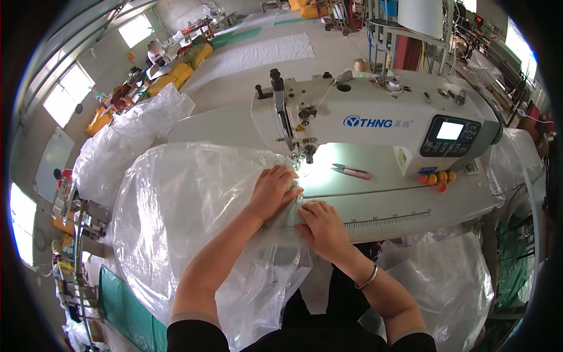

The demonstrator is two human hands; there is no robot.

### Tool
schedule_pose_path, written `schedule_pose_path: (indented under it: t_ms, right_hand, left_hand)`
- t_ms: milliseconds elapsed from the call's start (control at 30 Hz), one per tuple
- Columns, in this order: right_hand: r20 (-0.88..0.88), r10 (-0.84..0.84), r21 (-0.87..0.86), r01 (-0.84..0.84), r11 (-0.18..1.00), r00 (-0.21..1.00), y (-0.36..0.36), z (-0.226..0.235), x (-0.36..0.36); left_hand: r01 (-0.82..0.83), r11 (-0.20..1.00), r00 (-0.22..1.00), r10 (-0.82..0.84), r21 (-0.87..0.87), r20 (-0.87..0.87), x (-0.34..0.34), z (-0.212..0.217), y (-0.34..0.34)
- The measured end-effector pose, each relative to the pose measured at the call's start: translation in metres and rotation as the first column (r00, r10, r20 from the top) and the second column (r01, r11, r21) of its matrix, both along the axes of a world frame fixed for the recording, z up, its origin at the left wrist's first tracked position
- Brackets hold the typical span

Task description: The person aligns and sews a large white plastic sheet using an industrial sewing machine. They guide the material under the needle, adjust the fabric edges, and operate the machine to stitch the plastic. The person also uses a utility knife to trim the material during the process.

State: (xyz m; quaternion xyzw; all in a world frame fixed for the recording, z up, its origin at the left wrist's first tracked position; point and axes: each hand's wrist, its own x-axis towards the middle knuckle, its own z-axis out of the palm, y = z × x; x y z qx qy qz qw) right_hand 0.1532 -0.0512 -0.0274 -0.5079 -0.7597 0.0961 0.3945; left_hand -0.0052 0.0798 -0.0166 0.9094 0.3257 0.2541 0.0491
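Observation:
A large clear plastic sheet (176, 193) spreads over the left of the sewing table and droops past its front edge. My left hand (273, 190) presses and pinches the sheet's edge, right by the needle area of a white sewing machine (363, 111). Just nearer to me, my right hand (325, 227) grips the same edge with bent fingers, its wrist wearing a bangle (368, 277). Both hands are close together; the fingertips partly hide the gathered plastic. A bright lamp glow lies under the machine head.
Thread snips (352, 171) with a pink handle lie under the machine arm, and several small orange and yellow fruits (437, 178) rest by its base. A ruler scale (387, 219) runs along the table front. More plastic hangs at right (440, 281) and heaps at left (129, 141).

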Motion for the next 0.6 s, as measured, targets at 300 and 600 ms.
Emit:
schedule_pose_path:
  t_ms: [300, 600]
  right_hand:
    - [-0.257, -0.038, -0.029, 0.031, 0.999, 0.966, 0.009, 0.000, 0.004]
    - [-0.231, -0.051, 0.066, 0.068, 0.996, 0.972, 0.008, -0.003, 0.001]
  left_hand:
    - [-0.187, 0.954, 0.963, 0.225, -0.233, 0.149, 0.018, -0.005, 0.011]
    - [-0.500, 0.839, 0.845, 0.527, -0.212, 0.091, 0.044, -0.023, 0.015]
